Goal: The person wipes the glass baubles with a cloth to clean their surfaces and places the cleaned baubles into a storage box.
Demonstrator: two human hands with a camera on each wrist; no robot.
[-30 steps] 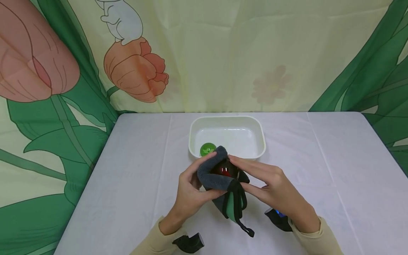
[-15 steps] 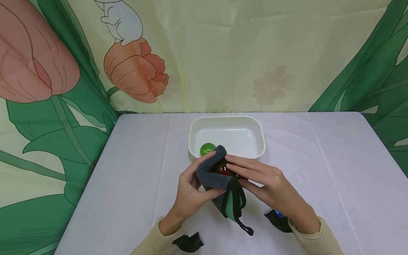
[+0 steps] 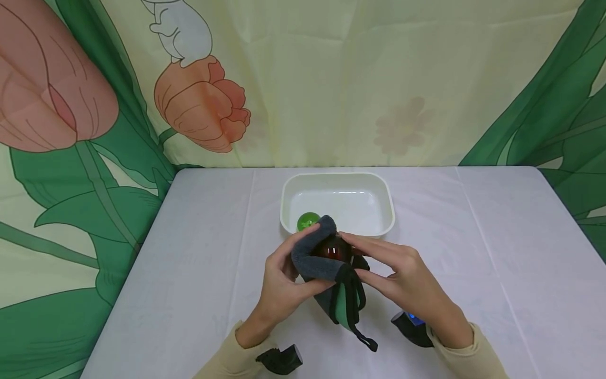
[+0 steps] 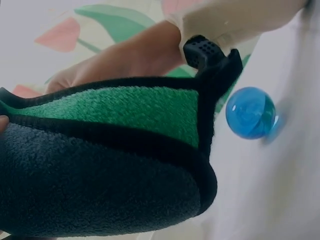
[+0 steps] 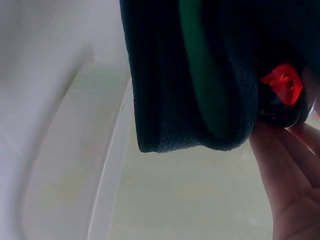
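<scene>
My left hand (image 3: 279,284) grips a thick folded cloth (image 3: 316,267), dark grey on one face and green on the other, with black edging and a hanging loop. In the fold sits a dark glossy ball (image 3: 333,248), partly wrapped by the cloth. My right hand (image 3: 402,268) holds this ball from the right, index finger at its far side and thumb nearer the body. The right wrist view shows a red swirl inside the ball (image 5: 286,85) and fingertips against its edge. In the left wrist view the cloth (image 4: 100,180) hides most of the hand.
Behind the hands stands a white tray (image 3: 341,205) with a green ball (image 3: 307,221) in its near left corner. A blue clear ball (image 4: 250,113) rests on the white tabletop in the left wrist view. Black cameras (image 3: 280,360) sit on both wrists.
My right fingers slid over the ball to the left half a second ago and have moved back to its right side. My left hand and the cloth have barely shifted.
</scene>
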